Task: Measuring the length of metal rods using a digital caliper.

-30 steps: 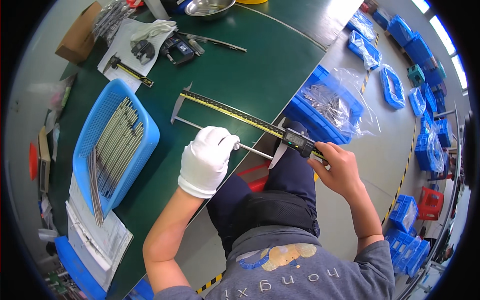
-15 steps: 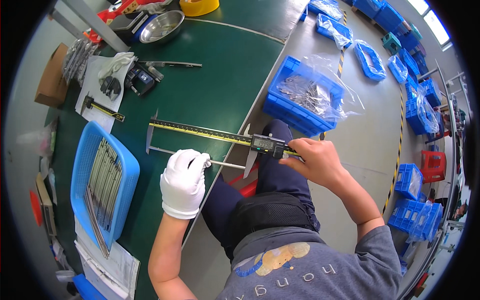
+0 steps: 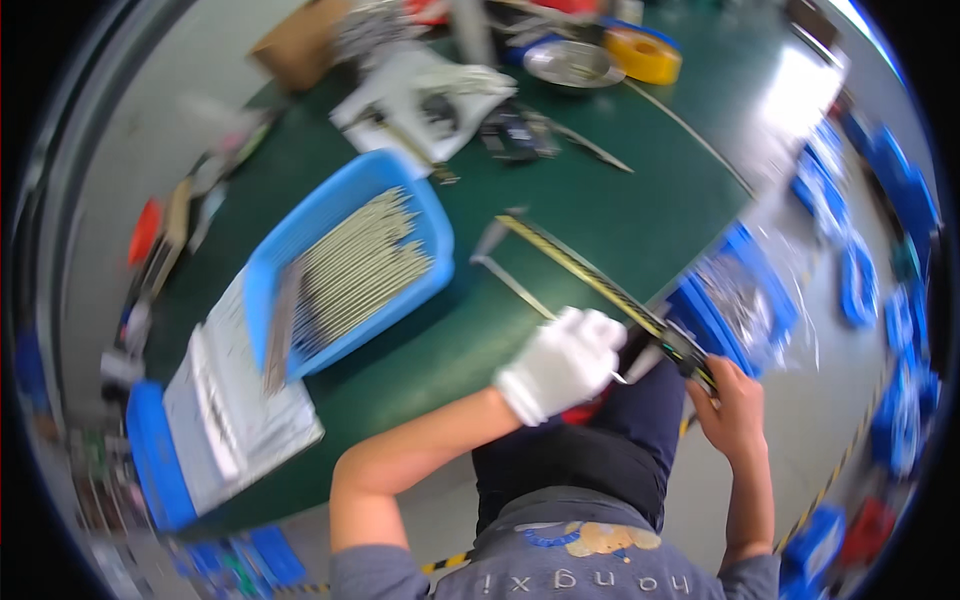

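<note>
My gloved left hand (image 3: 570, 365) is closed round a thin metal rod (image 3: 518, 288), whose ends show on both sides of the white glove. The rod runs alongside a long digital caliper (image 3: 590, 282), between its two jaws; blur hides whether both jaws touch it. My bare right hand (image 3: 735, 408) grips the caliper near its display end, over the table's edge by my lap. To the left, a light-blue plastic basket (image 3: 270, 262) holds a row of similar rods (image 3: 365, 262), with a few lying slanted at its near end.
Papers (image 3: 215, 400) lie beside the basket. Farther back are a second caliper (image 3: 405, 145), a dark device (image 3: 510, 135), a metal bowl (image 3: 570, 65) and a yellow tape roll (image 3: 645, 55). A blue crate (image 3: 710, 325) of metal parts stands beyond the table's right edge.
My view has swung left and blurred, so the basket sits nearer the middle. The caliper and rod now slant more steeply down to the right; both hands keep their hold.
</note>
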A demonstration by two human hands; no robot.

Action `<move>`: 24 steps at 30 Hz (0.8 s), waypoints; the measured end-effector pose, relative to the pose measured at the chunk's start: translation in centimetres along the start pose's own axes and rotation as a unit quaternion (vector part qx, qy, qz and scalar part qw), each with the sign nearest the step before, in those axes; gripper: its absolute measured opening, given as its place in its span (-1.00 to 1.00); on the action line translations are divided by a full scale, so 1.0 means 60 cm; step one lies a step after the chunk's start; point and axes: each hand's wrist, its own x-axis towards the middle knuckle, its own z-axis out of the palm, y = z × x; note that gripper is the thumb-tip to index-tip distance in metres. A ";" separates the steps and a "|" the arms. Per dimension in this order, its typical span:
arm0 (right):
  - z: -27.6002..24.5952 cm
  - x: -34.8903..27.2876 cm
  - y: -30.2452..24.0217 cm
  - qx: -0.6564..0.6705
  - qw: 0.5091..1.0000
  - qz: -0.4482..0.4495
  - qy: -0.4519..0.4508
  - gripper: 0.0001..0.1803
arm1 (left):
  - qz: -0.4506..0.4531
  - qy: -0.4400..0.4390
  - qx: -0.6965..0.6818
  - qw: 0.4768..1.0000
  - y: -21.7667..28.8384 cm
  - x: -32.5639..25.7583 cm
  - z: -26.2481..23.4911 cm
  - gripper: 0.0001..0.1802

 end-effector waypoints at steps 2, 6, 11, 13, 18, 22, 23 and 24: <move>-0.001 -0.007 0.002 0.012 1.000 -0.005 0.005 -0.69 | 0.011 0.012 0.036 0.999 0.013 -0.010 -0.004 -0.87; 0.000 -0.010 0.008 -0.014 1.000 -0.006 0.023 -0.69 | -0.004 0.063 -0.015 0.998 0.033 -0.027 -0.092 -0.78; -0.007 -0.002 -0.007 0.018 0.999 0.048 -0.011 -0.70 | -0.138 -0.011 -0.064 0.988 0.005 -0.090 -0.275 -0.63; -0.007 -0.002 -0.001 0.020 0.998 0.059 -0.011 -0.71 | -0.224 0.026 -0.015 0.974 -0.030 -0.136 -0.308 -0.67; -0.006 0.004 0.003 0.016 1.000 0.015 0.011 -0.71 | -0.369 0.197 0.149 0.896 -0.084 -0.242 -0.342 -0.78; -0.005 0.004 0.004 0.020 1.000 -0.004 0.017 -0.70 | -0.461 0.166 0.098 0.866 -0.100 -0.308 -0.365 -0.84; -0.005 0.002 0.005 0.017 1.000 0.000 0.019 -0.70 | -0.498 0.146 0.076 0.851 -0.100 -0.314 -0.367 -0.85; -0.005 0.001 0.006 0.018 1.000 0.005 0.020 -0.70 | -0.476 0.075 0.133 0.866 -0.093 -0.309 -0.381 -0.91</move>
